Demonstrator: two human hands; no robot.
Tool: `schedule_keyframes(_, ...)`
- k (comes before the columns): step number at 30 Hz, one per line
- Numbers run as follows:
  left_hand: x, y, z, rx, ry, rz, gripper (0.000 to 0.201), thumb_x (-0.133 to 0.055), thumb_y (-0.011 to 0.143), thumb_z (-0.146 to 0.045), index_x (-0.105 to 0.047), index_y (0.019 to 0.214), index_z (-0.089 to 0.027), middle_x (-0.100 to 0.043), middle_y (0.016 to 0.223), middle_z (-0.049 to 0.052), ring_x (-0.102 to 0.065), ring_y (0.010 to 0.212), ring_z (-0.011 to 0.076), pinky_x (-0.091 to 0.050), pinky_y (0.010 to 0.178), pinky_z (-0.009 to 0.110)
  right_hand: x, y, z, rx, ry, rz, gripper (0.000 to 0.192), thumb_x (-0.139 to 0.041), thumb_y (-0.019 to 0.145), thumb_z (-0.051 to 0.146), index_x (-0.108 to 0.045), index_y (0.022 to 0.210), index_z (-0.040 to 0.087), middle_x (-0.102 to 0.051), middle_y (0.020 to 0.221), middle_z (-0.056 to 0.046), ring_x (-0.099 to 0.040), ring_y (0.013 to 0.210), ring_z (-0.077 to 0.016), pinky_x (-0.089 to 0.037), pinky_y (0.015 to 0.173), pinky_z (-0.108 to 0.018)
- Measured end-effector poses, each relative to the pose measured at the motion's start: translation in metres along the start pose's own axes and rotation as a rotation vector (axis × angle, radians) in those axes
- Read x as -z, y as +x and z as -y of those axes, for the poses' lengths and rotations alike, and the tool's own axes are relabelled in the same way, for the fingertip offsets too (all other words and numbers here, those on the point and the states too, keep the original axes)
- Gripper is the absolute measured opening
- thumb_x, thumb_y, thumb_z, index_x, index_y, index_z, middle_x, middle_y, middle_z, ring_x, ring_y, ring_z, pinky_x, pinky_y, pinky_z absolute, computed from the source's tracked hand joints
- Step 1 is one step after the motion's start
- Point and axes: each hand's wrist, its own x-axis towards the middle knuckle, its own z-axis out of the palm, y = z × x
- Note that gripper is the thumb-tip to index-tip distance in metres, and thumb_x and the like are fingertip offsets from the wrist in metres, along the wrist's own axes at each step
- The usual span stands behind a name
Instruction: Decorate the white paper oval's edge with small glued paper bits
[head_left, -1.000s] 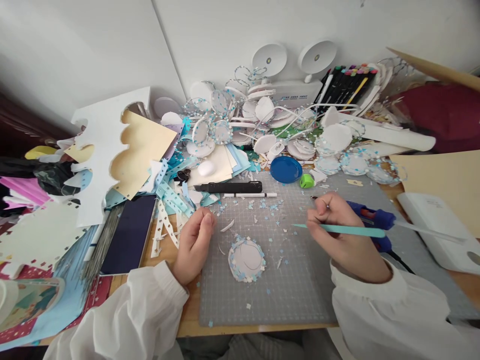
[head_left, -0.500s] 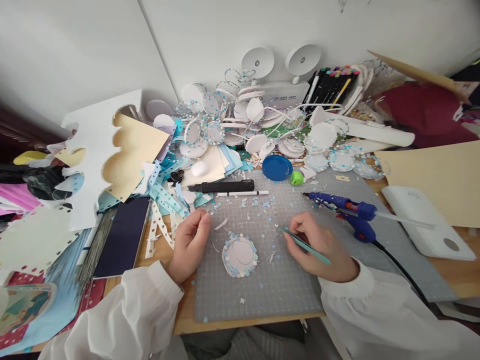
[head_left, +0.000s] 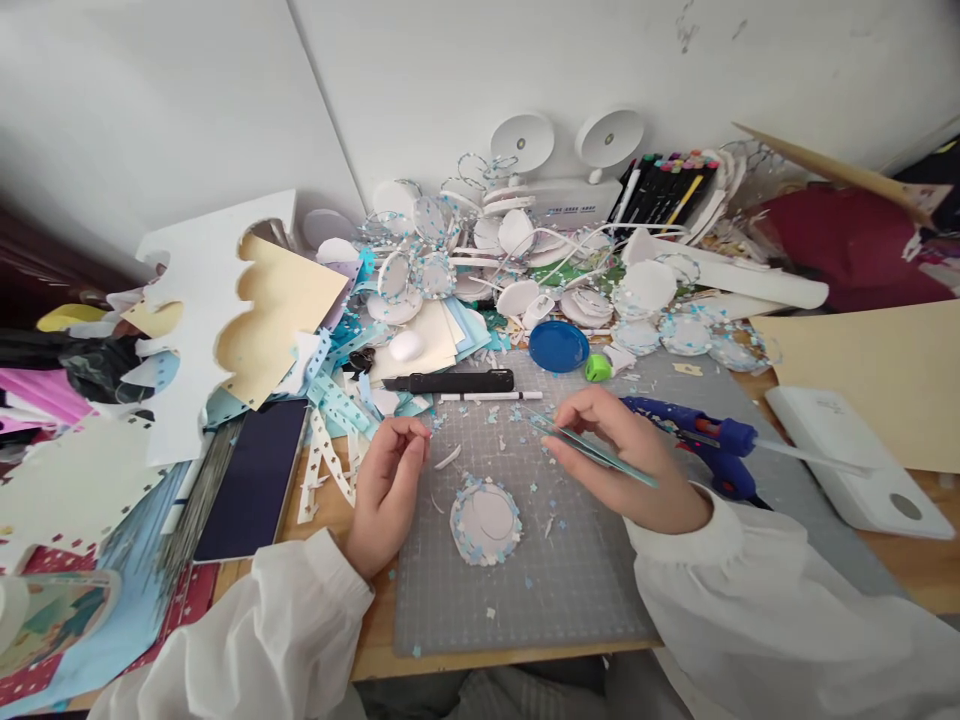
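Tweezers, teal and slim, were clamped between the fingers of our right hand, tips pointing away toward the upper left. Our left hand rested loosely curled on the edge of the grey cutting mat, holding nothing. Between both hands, slightly nearer us, lay the round white paper disc edged with blue stars. Just beyond the right hand lay the blue glue gun.

Home craft desk — cutting mat, paper scraps
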Motion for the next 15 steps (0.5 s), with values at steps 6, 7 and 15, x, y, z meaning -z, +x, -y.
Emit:
schedule_keyframes(6, 0.001, -0.003, 0.004, -0.045, -0.102, -0.148, 0.01, -0.046, 0.093, -0.02, -0.055, 0.097, -0.022, -0.049, 0.085, 0.002, -0.045, 0.077, 0.0152, -0.037, 0.072, 0.027, -0.025, 0.027, 0.001, 0.022, 0.192, 0.121, 0.008, -0.06, 0.086, 0.022, -0.053, 0.089, 0.022, -0.056, 0.084, -0.002, -0.055, 0.077, -0.0139, -0.048, 0.072, -0.028)
schedule_keyframes(7, 0.001, -0.002, 0.004, -0.053, -0.13, -0.183, 0.01, -0.046, 0.092, -0.019, -0.054, 0.096, -0.022, -0.048, 0.085, 0.002, -0.044, 0.076, 0.0153, -0.036, 0.073, 0.028, -0.03, 0.031, 0.0, 0.04, 0.201, 0.141, 0.007, -0.061, 0.086, 0.022, -0.054, 0.089, 0.022, -0.057, 0.087, -0.002, -0.056, 0.079, -0.0145, -0.048, 0.072, -0.028)
schedule_keyframes(15, 0.002, 0.001, 0.008, -0.042, -0.181, -0.306, 0.006, -0.05, 0.087, -0.02, -0.053, 0.092, -0.021, -0.047, 0.089, 0.003, -0.044, 0.08, 0.0166, -0.037, 0.077, 0.029, -0.067, 0.047, -0.007, 0.149, 0.149, 0.289, 0.005, -0.064, 0.084, 0.021, -0.058, 0.085, 0.02, -0.063, 0.086, -0.004, -0.057, 0.08, -0.0161, -0.047, 0.072, -0.03)
